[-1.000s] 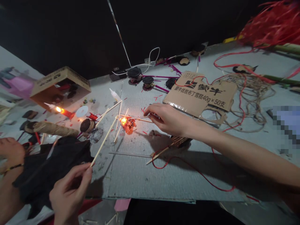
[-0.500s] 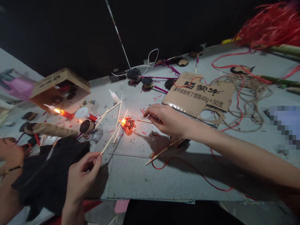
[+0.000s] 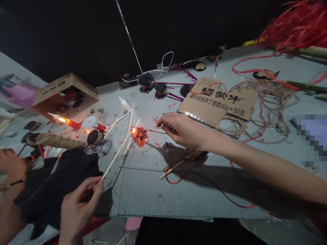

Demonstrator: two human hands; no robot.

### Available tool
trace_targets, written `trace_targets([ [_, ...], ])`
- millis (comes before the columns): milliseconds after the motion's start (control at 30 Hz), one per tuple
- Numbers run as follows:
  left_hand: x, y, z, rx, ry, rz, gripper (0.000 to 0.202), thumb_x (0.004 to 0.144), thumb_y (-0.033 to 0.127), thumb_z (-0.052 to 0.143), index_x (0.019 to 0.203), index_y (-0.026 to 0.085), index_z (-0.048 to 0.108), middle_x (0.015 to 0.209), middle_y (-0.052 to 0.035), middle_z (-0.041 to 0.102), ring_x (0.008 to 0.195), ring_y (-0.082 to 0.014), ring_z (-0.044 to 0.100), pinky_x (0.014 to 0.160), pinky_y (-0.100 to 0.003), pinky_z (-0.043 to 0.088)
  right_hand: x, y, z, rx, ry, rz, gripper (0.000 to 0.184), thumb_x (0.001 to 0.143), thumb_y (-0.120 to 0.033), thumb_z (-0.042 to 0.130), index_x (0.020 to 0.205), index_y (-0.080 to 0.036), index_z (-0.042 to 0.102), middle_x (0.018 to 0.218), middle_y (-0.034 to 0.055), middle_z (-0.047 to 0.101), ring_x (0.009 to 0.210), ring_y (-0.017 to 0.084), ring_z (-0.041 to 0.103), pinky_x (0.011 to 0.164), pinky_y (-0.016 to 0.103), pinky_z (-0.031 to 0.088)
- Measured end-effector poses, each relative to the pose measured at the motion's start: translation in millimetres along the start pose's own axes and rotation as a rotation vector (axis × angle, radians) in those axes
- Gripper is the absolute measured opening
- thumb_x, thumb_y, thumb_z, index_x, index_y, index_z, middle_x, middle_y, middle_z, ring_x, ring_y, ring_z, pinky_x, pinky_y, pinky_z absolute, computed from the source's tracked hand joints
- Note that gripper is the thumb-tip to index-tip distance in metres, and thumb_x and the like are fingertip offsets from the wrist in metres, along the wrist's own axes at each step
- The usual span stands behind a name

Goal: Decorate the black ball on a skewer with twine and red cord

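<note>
Head view, looking down on a grey surface (image 3: 145, 194). The right hand (image 3: 184, 131) reaches in from the right, its fingers (image 3: 166, 123) pinching a thin wooden stick (image 3: 153, 130) that runs left to a small burning lump (image 3: 139, 136) on the surface, with a little flame (image 3: 133, 130) at its edge. The left hand (image 3: 79, 207) grips the low end of a longer wooden stick (image 3: 114, 158), which slants up to just beside the lump. More sticks (image 3: 120, 119) lean and cross around the lump. A lit red candle (image 3: 71, 124) and a glue bottle (image 3: 124, 103) sit further up. A black cloth (image 3: 51, 183) lies just left of the left hand, and a printed cardboard sheet (image 3: 217, 98) lies beyond the right hand. A co-worker's hand (image 3: 11, 166) wearing a thin bracelet shows at the far left.
</note>
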State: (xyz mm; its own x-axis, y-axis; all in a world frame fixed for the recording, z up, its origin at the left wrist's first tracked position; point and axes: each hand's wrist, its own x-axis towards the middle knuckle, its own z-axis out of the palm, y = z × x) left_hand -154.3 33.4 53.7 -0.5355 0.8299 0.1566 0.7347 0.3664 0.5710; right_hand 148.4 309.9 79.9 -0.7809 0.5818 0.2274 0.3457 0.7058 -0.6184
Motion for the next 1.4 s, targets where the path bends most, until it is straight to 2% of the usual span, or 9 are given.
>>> trace_targets([
  [100, -9.8, -0.2, 1.5, -0.029, 0.023, -0.006, 0.03, 0.087, 0.051, 0.078, 0.091, 0.021, 0.083, 0.069, 0.0015, 0.076, 0.054, -0.0123, 0.064, 0.053, -0.017, 0.048, 0.3, -1.1, 0.1, -0.01, -0.011, -0.001, 0.025, 0.105, -0.01, 0.052, 0.115, -0.016, 0.074, 0.122, 0.0156, 0.08, 0.11, 0.028, 0.073, 0.098, 0.04, 0.053],
  [200, -12.8, -2.2, 6.3, -0.047, -0.02, 0.034, 0.028, 0.088, 0.048, 0.076, 0.09, 0.021, 0.083, 0.069, 0.0013, 0.076, 0.055, -0.0126, 0.066, 0.054, -0.017, 0.05, -0.2, -2.1, 0.2, -0.014, -0.014, -0.003, 0.023, 0.104, -0.011, 0.053, 0.113, -0.018, 0.073, 0.12, 0.0142, 0.08, 0.107, 0.027, 0.072, 0.095, 0.038, 0.052],
  [467, 1.2, 6.5, 30.6, -0.046, -0.147, 0.14, 0.024, 0.092, 0.04, 0.07, 0.091, 0.019, 0.082, 0.067, 0.0011, 0.074, 0.056, -0.014, 0.07, 0.055, -0.017, 0.052, -1.8, -1.0, -3.7, -0.004, 0.028, 0.012, 0.027, 0.103, -0.01, 0.05, 0.111, -0.019, 0.073, 0.12, 0.0146, 0.079, 0.108, 0.028, 0.072, 0.095, 0.039, 0.052],
  [633, 9.7, 17.7, 43.6, 0.004, -0.133, 0.193, 0.025, 0.095, 0.04, 0.067, 0.09, 0.019, 0.08, 0.061, 0.0038, 0.069, 0.051, -0.0122, 0.063, 0.052, -0.018, 0.047, -1.4, -1.5, -4.9, -0.009, 0.025, 0.012, 0.026, 0.102, -0.008, 0.051, 0.11, -0.018, 0.073, 0.119, 0.0161, 0.08, 0.108, 0.029, 0.073, 0.095, 0.041, 0.053],
  [767, 11.3, 21.5, 47.4, -0.002, -0.208, 0.269, 0.023, 0.098, 0.037, 0.065, 0.091, 0.021, 0.079, 0.059, 0.006, 0.065, 0.047, -0.0107, 0.058, 0.05, -0.019, 0.043, -1.0, -1.0, -5.2, -0.038, 0.016, 0.023, 0.025, 0.102, -0.007, 0.051, 0.109, -0.019, 0.072, 0.119, 0.0155, 0.08, 0.107, 0.029, 0.073, 0.094, 0.04, 0.053],
  [933, 10.2, 22.8, 44.5, 0.015, -0.193, 0.329, 0.023, 0.1, 0.035, 0.064, 0.092, 0.02, 0.079, 0.056, 0.0067, 0.061, 0.045, -0.0097, 0.054, 0.047, -0.02, 0.041, 1.3, 4.0, 5.2, -0.042, -0.051, 0.026, 0.026, 0.099, -0.003, 0.053, 0.107, -0.019, 0.072, 0.118, 0.0153, 0.08, 0.107, 0.028, 0.072, 0.092, 0.039, 0.053],
  [1167, 4.3, 14.9, 38.8, -0.006, -0.143, 0.435, 0.015, 0.099, 0.026, 0.068, 0.096, 0.02, 0.081, 0.066, 0.0053, 0.072, 0.048, -0.0074, 0.061, 0.052, -0.015, 0.048, 4.8, 8.2, 22.2, -0.086, -0.159, 0.044, 0.025, 0.098, -0.002, 0.053, 0.103, -0.016, 0.074, 0.11, 0.0153, 0.078, 0.096, 0.025, 0.069, 0.085, 0.037, 0.05],
  [1233, 1.6, 10.8, 34.6, -0.025, -0.133, 0.407, 0.015, 0.098, 0.028, 0.069, 0.095, 0.019, 0.081, 0.066, 0.0051, 0.073, 0.05, -0.0078, 0.063, 0.053, -0.014, 0.049, 5.9, 8.2, 20.9, -0.092, -0.183, 0.067, 0.028, 0.099, -0.001, 0.052, 0.107, -0.014, 0.075, 0.113, 0.0167, 0.078, 0.099, 0.026, 0.07, 0.088, 0.037, 0.05],
  [1400, -1.1, -2.3, 12.9, -0.023, -0.045, 0.219, 0.022, 0.094, 0.04, 0.074, 0.093, 0.021, 0.084, 0.072, 0.0029, 0.078, 0.053, -0.0107, 0.067, 0.054, -0.016, 0.051, 8.1, 9.5, 13.4, -0.089, -0.173, 0.089, 0.033, 0.101, -0.003, 0.05, 0.117, -0.015, 0.076, 0.123, 0.0176, 0.079, 0.111, 0.029, 0.071, 0.096, 0.038, 0.049],
])
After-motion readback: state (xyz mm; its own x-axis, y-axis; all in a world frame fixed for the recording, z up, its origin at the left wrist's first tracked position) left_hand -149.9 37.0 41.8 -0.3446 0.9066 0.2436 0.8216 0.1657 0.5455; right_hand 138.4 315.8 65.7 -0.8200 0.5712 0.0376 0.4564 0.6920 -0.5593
